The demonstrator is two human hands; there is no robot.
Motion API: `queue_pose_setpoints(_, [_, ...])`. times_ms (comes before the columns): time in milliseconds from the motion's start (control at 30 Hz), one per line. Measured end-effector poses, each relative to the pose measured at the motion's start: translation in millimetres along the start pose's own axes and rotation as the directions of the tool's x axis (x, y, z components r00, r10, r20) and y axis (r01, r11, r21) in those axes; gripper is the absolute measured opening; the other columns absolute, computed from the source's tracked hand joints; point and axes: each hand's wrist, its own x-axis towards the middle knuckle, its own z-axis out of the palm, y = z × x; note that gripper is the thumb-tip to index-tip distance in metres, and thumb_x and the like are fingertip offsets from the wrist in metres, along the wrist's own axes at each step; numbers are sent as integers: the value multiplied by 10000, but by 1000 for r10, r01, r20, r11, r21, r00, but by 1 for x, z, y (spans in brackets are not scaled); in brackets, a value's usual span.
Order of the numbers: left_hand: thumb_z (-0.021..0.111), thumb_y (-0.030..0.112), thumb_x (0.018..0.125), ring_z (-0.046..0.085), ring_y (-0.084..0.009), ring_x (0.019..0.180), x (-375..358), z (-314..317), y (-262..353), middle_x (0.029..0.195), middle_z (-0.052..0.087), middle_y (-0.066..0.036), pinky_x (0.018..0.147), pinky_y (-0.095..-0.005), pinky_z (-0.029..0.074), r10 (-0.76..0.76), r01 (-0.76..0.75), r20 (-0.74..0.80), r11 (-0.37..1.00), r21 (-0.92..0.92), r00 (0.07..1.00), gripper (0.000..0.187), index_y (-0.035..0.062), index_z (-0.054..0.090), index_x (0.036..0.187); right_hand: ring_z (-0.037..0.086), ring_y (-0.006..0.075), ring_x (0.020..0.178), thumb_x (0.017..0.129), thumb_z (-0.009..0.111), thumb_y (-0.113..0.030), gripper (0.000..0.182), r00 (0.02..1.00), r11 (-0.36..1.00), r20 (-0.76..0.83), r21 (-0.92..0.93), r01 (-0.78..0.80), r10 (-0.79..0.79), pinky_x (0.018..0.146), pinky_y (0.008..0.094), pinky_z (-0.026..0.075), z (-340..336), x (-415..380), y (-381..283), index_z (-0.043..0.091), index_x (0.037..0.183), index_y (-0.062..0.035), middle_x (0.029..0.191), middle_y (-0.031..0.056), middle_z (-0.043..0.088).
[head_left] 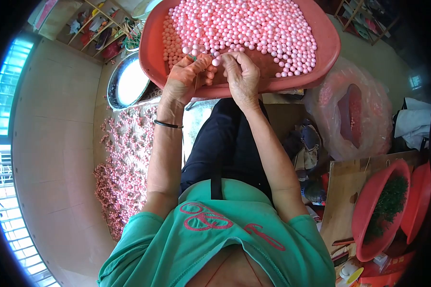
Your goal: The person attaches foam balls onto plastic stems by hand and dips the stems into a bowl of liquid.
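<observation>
A large red basin (323, 48) lies across the lap, holding a great many pink beads (239, 24). Over its near rim my left hand (189, 74), its fingers stained orange-pink, is closed round a small bunch of pink beads (195, 49) with a bit of green stem. My right hand (242, 74) meets it from the right, thumb and forefinger pinched at a single pink bead (216, 62) between the two hands. The fingertips partly hide where bead and stem meet.
Beaded sprigs (124, 172) cover the floor at the left, below a round tub with a white inside (129, 83). On the right are a clear plastic bag (373, 100), a wooden board (340, 191) and a red basin of green stems (364, 220).
</observation>
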Motion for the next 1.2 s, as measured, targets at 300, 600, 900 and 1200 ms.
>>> queue_pose_setpoints(300, [608, 88, 918, 579, -169, 673, -6, 4, 3, 802, 616, -84, 600, -287, 477, 53, -52, 23, 997, -54, 998, 116, -13, 608, 974, 613, 325, 766, 842, 634, -80, 83, 974, 785, 178, -579, 220, -142, 695, 412, 483, 7, 2, 11, 636, 897, -18, 789, 142, 600])
queue_pose_setpoints(600, [651, 92, 875, 552, -147, 636, -5, 5, 2, 748, 599, -60, 576, -271, 447, 38, -39, -18, 999, -22, 999, 96, 7, 614, 896, 623, 285, 722, 825, 656, -102, 65, 987, 751, 158, -647, 129, -33, 655, 382, 473, 10, 7, 16, 665, 866, -51, 782, 116, 635])
queue_pose_setpoints(900, [637, 146, 881, 497, -93, 549, -10, 27, 0, 643, 576, -18, 540, -244, 412, 140, -67, -207, 942, 328, 968, 150, 2, 634, 840, 406, 6, 521, 920, 646, -190, 175, 972, 959, 59, 159, -232, 226, 436, 169, 290, -12, 10, 1, 652, 927, -16, 718, -18, 592])
queue_pose_setpoints(1200, [606, 187, 914, 481, -88, 549, -11, 30, -1, 638, 568, -14, 543, -238, 389, 165, -76, -176, 901, 426, 970, 215, -5, 640, 824, 543, 73, 631, 905, 653, -138, 169, 955, 947, 176, 173, -269, 239, 583, 221, 425, -14, 13, -1, 639, 848, 21, 746, 26, 613])
